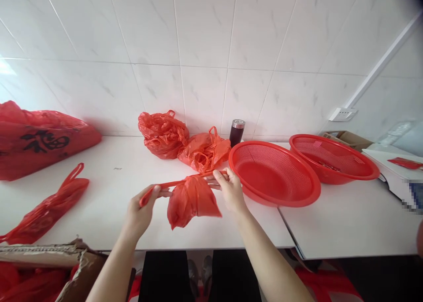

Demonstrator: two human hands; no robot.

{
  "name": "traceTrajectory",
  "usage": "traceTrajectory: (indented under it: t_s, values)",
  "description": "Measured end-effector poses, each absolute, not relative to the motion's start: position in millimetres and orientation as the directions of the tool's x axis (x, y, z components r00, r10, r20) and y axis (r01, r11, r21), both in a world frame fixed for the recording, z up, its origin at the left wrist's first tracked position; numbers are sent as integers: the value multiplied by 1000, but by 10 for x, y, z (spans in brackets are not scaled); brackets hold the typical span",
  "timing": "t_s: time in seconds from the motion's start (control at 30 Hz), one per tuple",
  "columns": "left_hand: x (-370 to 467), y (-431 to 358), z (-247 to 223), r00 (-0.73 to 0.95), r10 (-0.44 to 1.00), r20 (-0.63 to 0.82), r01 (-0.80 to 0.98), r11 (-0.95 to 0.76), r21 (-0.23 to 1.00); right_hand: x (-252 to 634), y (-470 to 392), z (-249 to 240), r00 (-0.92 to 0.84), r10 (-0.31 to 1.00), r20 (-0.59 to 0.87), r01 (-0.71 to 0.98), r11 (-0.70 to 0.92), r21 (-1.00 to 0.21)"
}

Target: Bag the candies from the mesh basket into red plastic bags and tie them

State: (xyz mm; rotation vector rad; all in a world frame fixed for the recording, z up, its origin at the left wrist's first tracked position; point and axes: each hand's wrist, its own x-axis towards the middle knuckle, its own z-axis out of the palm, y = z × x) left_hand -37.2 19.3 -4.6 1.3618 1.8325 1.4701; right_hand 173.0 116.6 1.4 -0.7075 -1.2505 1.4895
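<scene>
A small filled red plastic bag [193, 201] hangs over the front of the white table, its two handles drawn out sideways. My left hand [142, 209] is closed on the left handle, thumb on top. The right handle is pinched in my right hand [229, 187], close to the rim of a red colander basket [274, 174]. What the bag contains is hidden. Behind it lie a crumpled red bag [163, 134] and another loose red bag [206, 151] with its handles up.
A dark bottle [237, 133] stands by the tiled wall. Further right are a second red basket [333, 159] and a white device [396, 170]. On the left are a large red bag [49, 137], a flat red bag [49, 209] and a cardboard box [42, 255] holding red bags.
</scene>
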Motion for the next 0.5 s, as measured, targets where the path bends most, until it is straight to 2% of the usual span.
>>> traceTrajectory:
  t_s: [0.1,0.23,0.4,0.5]
  values:
    - [-418,31,-330,-555,816,159,296,16,955,1688,1267,-223,-145,979,143,-292,96,-952]
    - [-236,-27,-522,-585,804,104,144,-23,989,1580,1259,-423,-7,972,235,-83,234,-969]
    - [-12,168,-640,-729,681,71,59,-40,997,1450,1104,-585,-42,925,377,207,377,-903]
    - [65,352,-708,-730,669,143,207,17,978,1389,1058,-702,-145,885,443,349,465,-814]
